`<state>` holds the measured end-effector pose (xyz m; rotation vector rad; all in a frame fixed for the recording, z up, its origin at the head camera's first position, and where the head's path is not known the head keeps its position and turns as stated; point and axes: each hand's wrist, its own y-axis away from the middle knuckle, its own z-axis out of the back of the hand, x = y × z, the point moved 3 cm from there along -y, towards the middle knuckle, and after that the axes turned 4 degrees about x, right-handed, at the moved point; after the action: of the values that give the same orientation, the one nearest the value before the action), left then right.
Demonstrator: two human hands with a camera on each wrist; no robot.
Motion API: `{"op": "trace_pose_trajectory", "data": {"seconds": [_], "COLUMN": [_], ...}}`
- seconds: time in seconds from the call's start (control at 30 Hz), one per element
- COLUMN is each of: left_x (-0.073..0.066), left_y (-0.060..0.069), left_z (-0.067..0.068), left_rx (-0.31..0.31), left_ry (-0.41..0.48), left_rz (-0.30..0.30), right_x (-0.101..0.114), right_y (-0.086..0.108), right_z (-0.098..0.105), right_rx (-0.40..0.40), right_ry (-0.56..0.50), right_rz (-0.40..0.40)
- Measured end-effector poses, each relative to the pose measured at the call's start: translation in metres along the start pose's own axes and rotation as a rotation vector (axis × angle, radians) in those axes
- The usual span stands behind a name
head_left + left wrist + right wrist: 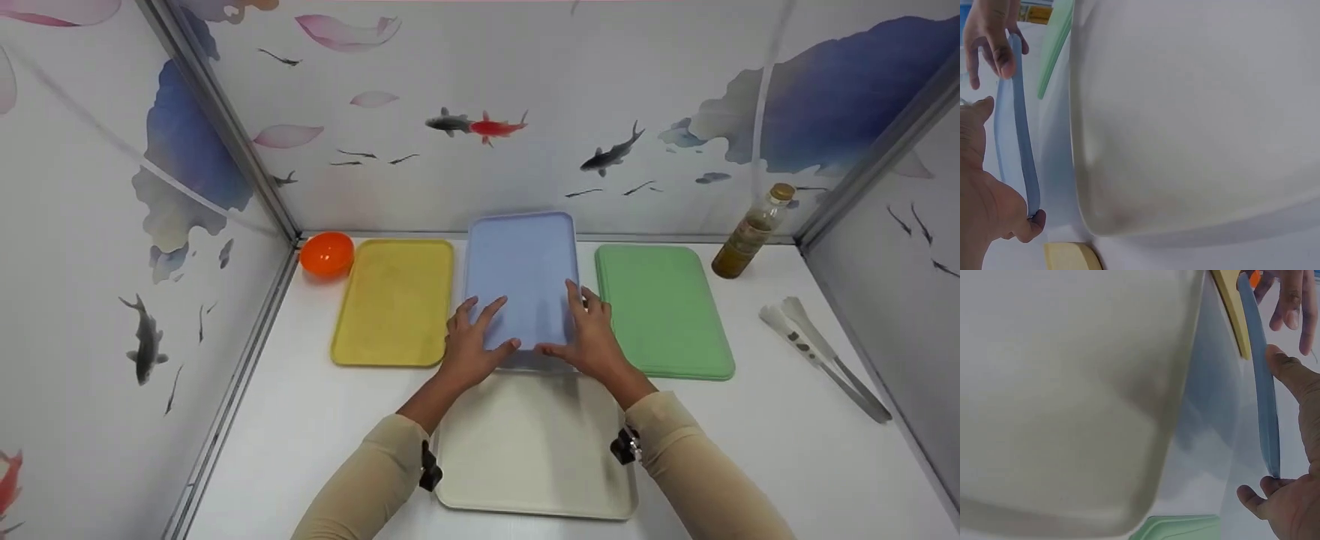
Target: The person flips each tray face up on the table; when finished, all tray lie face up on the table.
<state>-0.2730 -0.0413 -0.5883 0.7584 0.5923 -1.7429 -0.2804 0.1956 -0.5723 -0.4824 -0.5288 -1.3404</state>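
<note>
A light blue tray (523,270) is held between both hands at its near part, raised a little above the white table. The left hand (472,351) grips its left side, thumb over the top and fingertips around the edge, as the left wrist view shows. On the opposite side, the right hand (597,343) holds the tray with its thumb at the near rim and fingers along the side. Both wrist views show the blue tray's edge (1024,140) tilted, with a shadow below. In front of it lies a larger off-white tray (532,450), under the forearms.
To the left sit a yellow tray (397,304) and an orange bowl (327,255). Green trays (664,311) lie to the right. Beyond them are a bottle of brown liquid (750,236) and tongs (825,356). Printed walls (525,180) enclose the back and sides.
</note>
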Motion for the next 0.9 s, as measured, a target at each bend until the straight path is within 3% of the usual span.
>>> {"op": "trace_pose_trajectory", "data": {"seconds": [0.33,0.6,0.73,0.9], "left_x": [0.012,0.016,0.015,0.011], "left_y": [0.002,-0.006,-0.010,-0.015], "left_z": [-0.007,-0.015,-0.016,-0.016], "left_rx": [0.075,0.168,0.243,0.274], "left_ry": [-0.131,-0.254,-0.318,-0.433], "left_rz": [-0.038,0.019,0.068,0.079], "right_x": [-0.020,-0.027,-0.021,-0.010], "right_y": [0.000,0.001,0.001,-0.003], "right_z": [-0.024,-0.034,-0.033,-0.029], "right_rx": [0.074,0.148,0.205,0.308], "right_ry": [0.035,0.134,0.208,0.256], "right_rz": [-0.048,-0.085,-0.098,-0.146]}}
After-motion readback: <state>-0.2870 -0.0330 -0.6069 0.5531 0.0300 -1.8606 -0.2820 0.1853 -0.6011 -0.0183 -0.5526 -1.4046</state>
